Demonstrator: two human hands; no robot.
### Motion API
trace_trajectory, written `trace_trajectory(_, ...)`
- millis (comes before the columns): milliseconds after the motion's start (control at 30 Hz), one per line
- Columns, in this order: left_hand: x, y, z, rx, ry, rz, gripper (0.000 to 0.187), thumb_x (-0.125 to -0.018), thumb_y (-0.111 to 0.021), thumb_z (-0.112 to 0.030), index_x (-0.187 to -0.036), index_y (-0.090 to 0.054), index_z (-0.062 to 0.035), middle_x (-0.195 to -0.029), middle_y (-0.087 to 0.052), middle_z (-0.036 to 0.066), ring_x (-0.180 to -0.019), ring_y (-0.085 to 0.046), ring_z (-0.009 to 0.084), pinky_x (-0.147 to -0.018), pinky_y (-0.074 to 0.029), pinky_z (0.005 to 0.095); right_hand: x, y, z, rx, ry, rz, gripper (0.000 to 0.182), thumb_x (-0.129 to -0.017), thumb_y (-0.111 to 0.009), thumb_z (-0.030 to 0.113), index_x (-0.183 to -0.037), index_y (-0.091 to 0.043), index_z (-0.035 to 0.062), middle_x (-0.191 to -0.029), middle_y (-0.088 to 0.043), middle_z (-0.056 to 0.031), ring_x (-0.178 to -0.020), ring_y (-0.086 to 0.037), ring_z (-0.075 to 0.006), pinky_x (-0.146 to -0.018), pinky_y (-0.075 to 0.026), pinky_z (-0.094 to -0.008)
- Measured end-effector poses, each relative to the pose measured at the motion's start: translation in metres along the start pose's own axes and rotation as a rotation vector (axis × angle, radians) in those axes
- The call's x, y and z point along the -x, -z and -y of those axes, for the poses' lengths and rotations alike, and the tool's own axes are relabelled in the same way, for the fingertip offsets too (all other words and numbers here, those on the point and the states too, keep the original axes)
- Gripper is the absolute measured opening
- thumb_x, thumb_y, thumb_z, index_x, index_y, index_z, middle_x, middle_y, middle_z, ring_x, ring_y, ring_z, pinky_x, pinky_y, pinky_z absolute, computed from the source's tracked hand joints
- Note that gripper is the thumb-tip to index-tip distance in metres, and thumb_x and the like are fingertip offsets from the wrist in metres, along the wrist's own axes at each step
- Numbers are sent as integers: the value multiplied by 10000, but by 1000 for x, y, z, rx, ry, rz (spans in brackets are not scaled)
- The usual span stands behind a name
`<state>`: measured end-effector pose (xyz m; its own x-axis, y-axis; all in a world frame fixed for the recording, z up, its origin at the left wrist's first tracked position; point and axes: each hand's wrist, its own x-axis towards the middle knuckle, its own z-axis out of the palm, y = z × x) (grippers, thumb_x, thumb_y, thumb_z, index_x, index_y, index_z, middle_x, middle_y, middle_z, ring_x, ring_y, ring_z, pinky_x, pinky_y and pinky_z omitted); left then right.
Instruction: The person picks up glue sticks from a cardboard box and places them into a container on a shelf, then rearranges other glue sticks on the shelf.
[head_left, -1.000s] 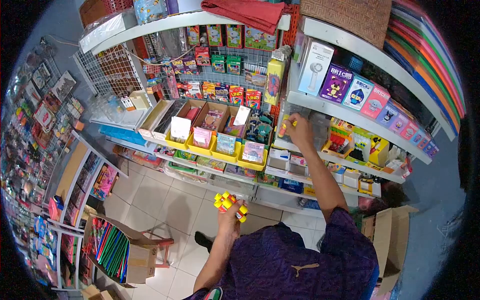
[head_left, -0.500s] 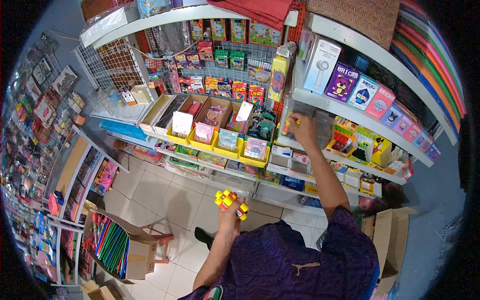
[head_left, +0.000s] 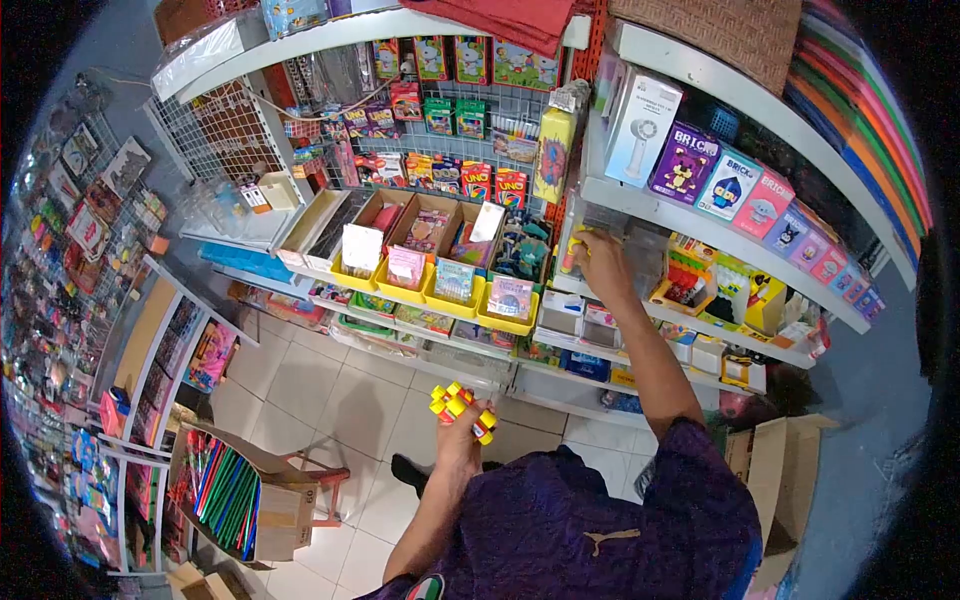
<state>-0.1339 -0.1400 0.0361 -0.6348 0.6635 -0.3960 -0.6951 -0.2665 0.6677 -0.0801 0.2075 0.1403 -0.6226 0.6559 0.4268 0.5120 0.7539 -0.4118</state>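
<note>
My left hand (head_left: 460, 436) is closed around a bunch of several small yellow-and-red tubes (head_left: 455, 402) that look like glue sticks, their yellow ends pointing up and outward. Farther forward, my right hand (head_left: 602, 265) reaches onto the shelf with bent fingers. At its fingertips stands a yellow-and-red tube (head_left: 573, 250) of the same look, in or behind a clear-walled compartment. My fingers partly cover that tube. To the right of this hand, a yellow display box (head_left: 680, 272) holds red-and-yellow items.
Yellow bins (head_left: 452, 307) with small packs line the shelf at left. Above my right arm, a white shelf edge (head_left: 690, 212) carries boxed brick toys (head_left: 686, 163). A cardboard box (head_left: 285, 515) of long coloured rolls stands on a red stool (head_left: 330, 488). Another carton (head_left: 785, 480) is at right.
My right hand has shifted slightly, and its fingers have come down onto the tube on the shelf. The left hand holds its bunch in nearly the same place.
</note>
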Motion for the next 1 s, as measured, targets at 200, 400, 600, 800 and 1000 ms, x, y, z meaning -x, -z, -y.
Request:
trace_trajectory(200, 4, -13, -8, 21, 17, 4, 327, -864, -718, -18, -1143, -555, -69, -917, -648, 80, -811, -677, 219, -666, -571, 362, 0, 13, 1, -62, 91, 23, 340, -924, -652, 178, -1217, -651, 5, -1179, -657, -222, -1107, -624, -403, -951, -494, -473)
trace_trajectory(400, 9, -19, -15, -1, 54, 51, 375, -852, -718, 17, -1180, -555, -60, -944, -646, 76, -812, -676, 217, -690, -575, 361, 34, 25, 4, -268, -47, -280, 368, -977, -633, 317, -1186, -662, 16, -1076, -696, -171, -1020, -646, -337, -836, -525, -421)
trace_trajectory(600, 10, -38, -15, -55, 135, 235, 368, -833, -721, 55, -1157, -579, -46, -971, -651, 74, -852, -679, 213, -748, -578, 358, 79, 40, 36, -1714, -680, 179, 651, -993, -418, 661, -1163, -658, 80, -975, -698, -103, -825, -613, -177, -577, -468, -296)
trace_trajectory(800, 12, -68, -12, -125, 96, 282, 310, -851, -737, 24, -1116, -589, -37, -1004, -672, 91, -854, -685, 194, -761, -578, 328, 124, 30, 83, -1996, -692, 304, 753, -969, -357, 725, -1162, -624, 49, -930, -686, -139, -805, -611, -214, -561, -466, -299)
trace_trajectory(1000, 14, -64, -2, -145, 133, 291, 302, -865, -730, 2, -1125, -581, -33, -995, -668, 85, -845, -685, 190, -719, -586, 329, 144, 12, 95, -1869, -669, 330, 590, -1011, -395, 571, -1154, -632, 50, -932, -672, -106, -895, -601, -198, -732, -478, -334)
